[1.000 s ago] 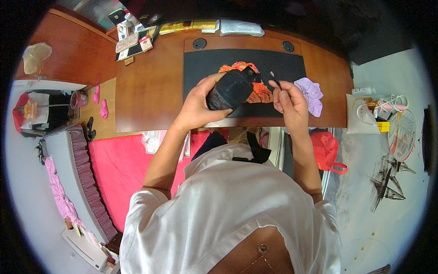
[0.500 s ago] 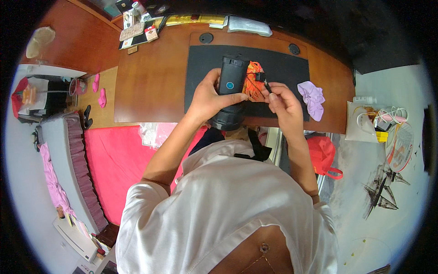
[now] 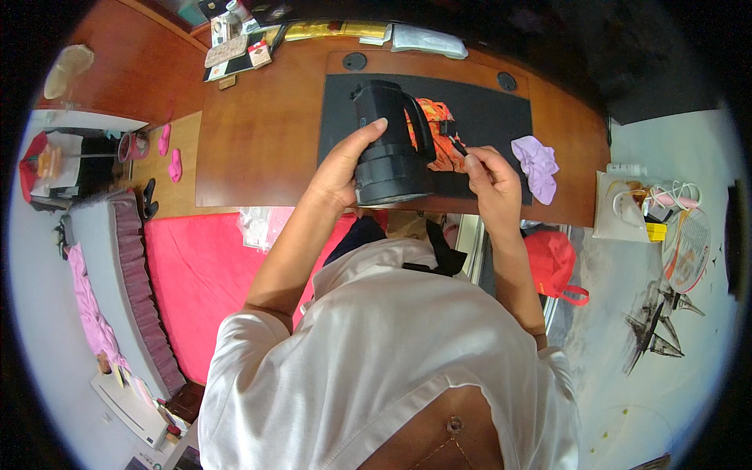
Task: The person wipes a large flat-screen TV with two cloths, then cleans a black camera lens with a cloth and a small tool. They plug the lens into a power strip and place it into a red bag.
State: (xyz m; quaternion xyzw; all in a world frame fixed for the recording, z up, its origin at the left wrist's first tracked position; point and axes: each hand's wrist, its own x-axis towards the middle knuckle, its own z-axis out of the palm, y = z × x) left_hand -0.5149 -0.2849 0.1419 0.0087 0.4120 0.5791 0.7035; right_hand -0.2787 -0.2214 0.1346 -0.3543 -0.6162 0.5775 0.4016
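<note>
We hold a black bag [image 3: 389, 149] up over the front edge of the wooden surface [image 3: 258, 141], above the dark mat [image 3: 486, 113] that covers its middle. Our left hand [image 3: 345, 164] wraps the bag's left side, its grip closed around the body with the fingertips pressed on the upper face. The bag stands roughly upright, its black strap [image 3: 423, 129] arching off the right side.

Our right hand [image 3: 489, 176] sits just to the right of the bag, its grip pinching a small dark piece [image 3: 457, 145] between thumb and fingers; we cannot tell whether that piece belongs to the bag. Behind bag and hand, an orange patterned cloth [image 3: 439, 141] lies on the mat, partly hidden by the bag.

A lilac crumpled cloth [image 3: 536, 164] lies at the mat's right end, near our right hand but apart from it. At the far edge of the surface lie a pale flat pouch [image 3: 427, 39] and some small boxes [image 3: 235, 48]. Below the surface, a pink bedspread [image 3: 196, 274] shows on our left and a red bag [image 3: 552, 262] on the floor to our right.
</note>
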